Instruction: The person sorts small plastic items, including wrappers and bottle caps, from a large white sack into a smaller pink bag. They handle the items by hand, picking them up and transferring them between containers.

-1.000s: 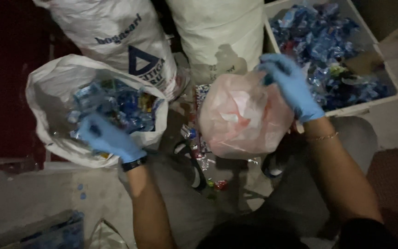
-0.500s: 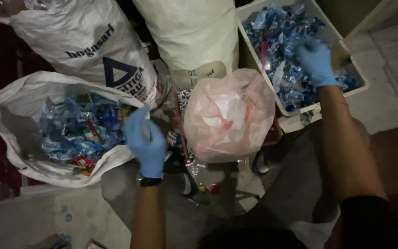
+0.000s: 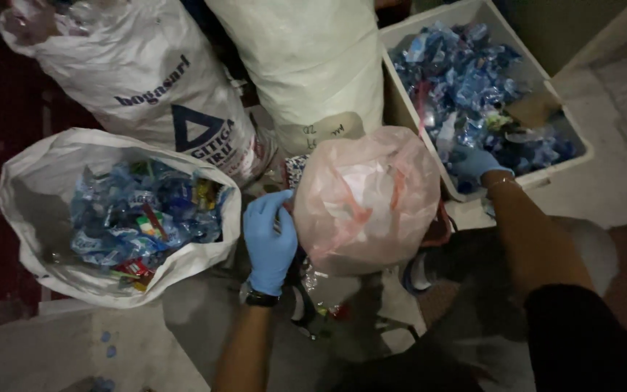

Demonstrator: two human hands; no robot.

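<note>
Left hand [image 3: 270,243] now off the sack [image 3: 45,174], gripping the pink bag [image 3: 364,199]; right hand [image 3: 477,163] drawn back in the bin [image 3: 415,29], grip unclear.

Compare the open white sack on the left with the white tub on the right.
The sack is soft, crumpled fabric with a rounded mouth; the tub is rigid and rectangular. The sack holds blue plastic mixed with red and yellow wrappers; the tub's load looks almost all blue. The right hand reaches into the tub, while the left hand is outside the sack, at the pink bag. Both are open-topped and hold crushed plastic.
</note>
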